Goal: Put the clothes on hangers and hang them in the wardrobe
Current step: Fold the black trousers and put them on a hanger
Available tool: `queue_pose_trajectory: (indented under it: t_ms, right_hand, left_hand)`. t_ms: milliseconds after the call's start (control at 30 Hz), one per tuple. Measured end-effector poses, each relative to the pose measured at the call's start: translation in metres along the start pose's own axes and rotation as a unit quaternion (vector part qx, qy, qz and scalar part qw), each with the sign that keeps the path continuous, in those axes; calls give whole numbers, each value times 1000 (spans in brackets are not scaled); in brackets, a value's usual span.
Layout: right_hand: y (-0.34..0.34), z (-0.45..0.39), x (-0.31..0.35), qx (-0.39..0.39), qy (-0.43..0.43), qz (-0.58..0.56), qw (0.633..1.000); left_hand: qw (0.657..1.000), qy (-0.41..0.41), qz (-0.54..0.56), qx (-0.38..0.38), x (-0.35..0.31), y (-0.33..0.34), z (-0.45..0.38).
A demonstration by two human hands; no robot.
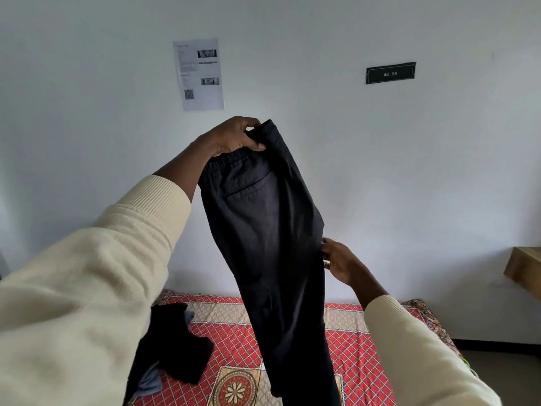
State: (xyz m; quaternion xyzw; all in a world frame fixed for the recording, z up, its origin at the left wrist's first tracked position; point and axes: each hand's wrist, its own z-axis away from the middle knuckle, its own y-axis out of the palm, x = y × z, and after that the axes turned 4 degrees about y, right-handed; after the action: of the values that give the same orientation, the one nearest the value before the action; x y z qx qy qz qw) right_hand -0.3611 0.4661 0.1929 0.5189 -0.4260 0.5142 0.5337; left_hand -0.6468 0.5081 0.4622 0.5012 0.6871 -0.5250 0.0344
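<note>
1. Your left hand is raised well above the bed, fingers and thumb clenched on the waistband of the black trousers. Gripping that end lets the legs hang straight down, so the cloth falls flat instead of bunching.

2. The trousers are in the air, not on the bed: they drop from your left hand, with the back pocket facing you, down past the bottom of the view in front of the bed.

3. Your right hand is lower, at the right edge of the trousers about halfway between waistband and bed. Its fingers reach behind the cloth edge; whether they pinch it or only touch it cannot be told from here. The likely purpose is to steady and align the legs for folding over a hanger bar.

4. A dark pile of clothes lies on the bed's left side, below your left sleeve, waiting its turn.

5. No hanger or wardrobe is in view, so this looks like an early step: straightening the garment before hanging.

6. Above the bed, a printed sheet and a dark sign are fixed to the wall.
</note>
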Motion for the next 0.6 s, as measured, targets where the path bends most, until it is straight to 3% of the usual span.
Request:
queue_pose_trajectory:
  t_ms: [200,300,400,433,500,600]
  right_hand:
    - [3,-7,12,-55,-8,63,996]
    - [3,-11,18,-130,-9,120,984]
    - [4,-3,21,-272,-36,320,907]
    - [0,-2,18,-301,-45,336,891]
    - [-5,0,13,-324,-60,283,901]
    - [-7,-5,10,-282,-87,144,944]
  left_hand:
    - [1000,-1,7,4,-1,-1,-1]
    - [1000,-10,-2,5,3,-6,-2]
    - [1000,-21,-13,-3,9,-11,-1]
    - [999,-24,-21,-10,11,-14,-1]
    - [999,-37,-37,-11,15,-16,2]
    - [998,-44,-35,-24,21,-10,5]
